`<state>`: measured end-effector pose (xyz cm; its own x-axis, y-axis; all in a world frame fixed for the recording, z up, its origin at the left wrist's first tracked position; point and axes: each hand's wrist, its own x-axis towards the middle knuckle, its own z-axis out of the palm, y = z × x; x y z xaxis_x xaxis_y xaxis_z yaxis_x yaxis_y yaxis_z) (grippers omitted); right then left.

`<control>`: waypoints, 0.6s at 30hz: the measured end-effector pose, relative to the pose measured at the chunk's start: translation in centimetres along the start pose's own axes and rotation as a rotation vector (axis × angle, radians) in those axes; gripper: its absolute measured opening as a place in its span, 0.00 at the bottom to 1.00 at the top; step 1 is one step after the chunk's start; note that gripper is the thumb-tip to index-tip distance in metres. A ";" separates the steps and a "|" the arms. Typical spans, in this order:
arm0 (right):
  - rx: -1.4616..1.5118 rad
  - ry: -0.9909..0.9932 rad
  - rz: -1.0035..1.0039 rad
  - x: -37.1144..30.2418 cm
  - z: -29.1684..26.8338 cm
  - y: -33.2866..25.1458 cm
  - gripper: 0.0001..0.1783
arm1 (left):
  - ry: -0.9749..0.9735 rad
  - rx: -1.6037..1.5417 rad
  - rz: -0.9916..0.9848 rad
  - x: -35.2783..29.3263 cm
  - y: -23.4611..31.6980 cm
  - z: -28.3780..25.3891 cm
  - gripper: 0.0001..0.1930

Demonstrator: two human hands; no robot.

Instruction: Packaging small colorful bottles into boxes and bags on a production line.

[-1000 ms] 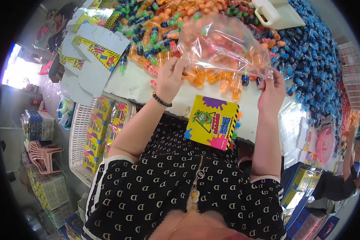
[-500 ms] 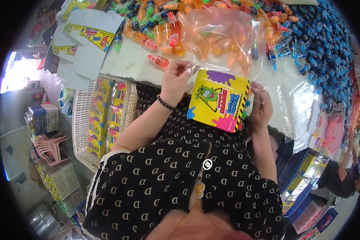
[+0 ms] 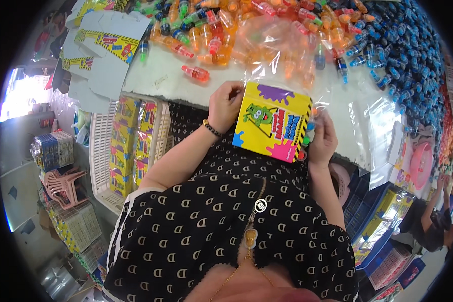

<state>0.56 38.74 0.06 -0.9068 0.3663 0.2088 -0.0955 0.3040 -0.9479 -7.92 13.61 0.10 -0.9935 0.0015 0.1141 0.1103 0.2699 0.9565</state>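
Note:
A yellow cardboard box [image 3: 272, 123] with a green cartoon figure and colour splashes lies tilted in front of my body. Several small coloured bottle caps [image 3: 307, 137] show along its right side. A clear plastic bag [image 3: 272, 60] surrounds the box, its loose end spreading over the table beyond it. My left hand [image 3: 225, 108], with a dark bead bracelet, is closed on the bag at the box's upper left corner; its fingertips are partly hidden. On the right side, my right hand [image 3: 322, 141] is closed on the bag's edge beside the caps.
Orange, red and green bottles [image 3: 206, 40] lie heaped on the white table [image 3: 186, 88], with blue bottles [image 3: 407, 55] at far right. Flat cartons [image 3: 103, 45] lie at left. Left of my body, a white crate [image 3: 100, 151] holds yellow boxes. A co-worker's arm [image 3: 433, 201] shows at right.
The box and bag have come slightly down and left. My left hand has moved from a pinch on the bag above the corner to the box's left edge. My right hand has shifted slightly down.

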 end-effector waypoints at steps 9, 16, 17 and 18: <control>-0.348 -0.062 -0.173 1.4 -0.9 0.0 0.14 | -0.052 0.163 0.168 0.6 -0.8 -0.2 0.07; -0.750 -0.128 -0.323 3.1 -0.1 0.1 0.06 | -0.040 0.433 0.516 1.8 -1.0 -0.5 0.05; -0.749 -0.126 -0.321 3.1 -0.2 0.1 0.06 | -0.043 0.434 0.516 1.6 -0.7 -0.4 0.05; -0.695 -0.125 -0.265 2.9 -0.1 0.0 0.05 | -0.055 0.378 0.356 1.2 -0.3 -0.3 0.05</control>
<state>-2.05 39.88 0.74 -0.9334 0.1133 0.3405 -0.0738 0.8680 -0.4910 -9.11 13.21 0.05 -0.8977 0.2039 0.3905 0.4330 0.5722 0.6965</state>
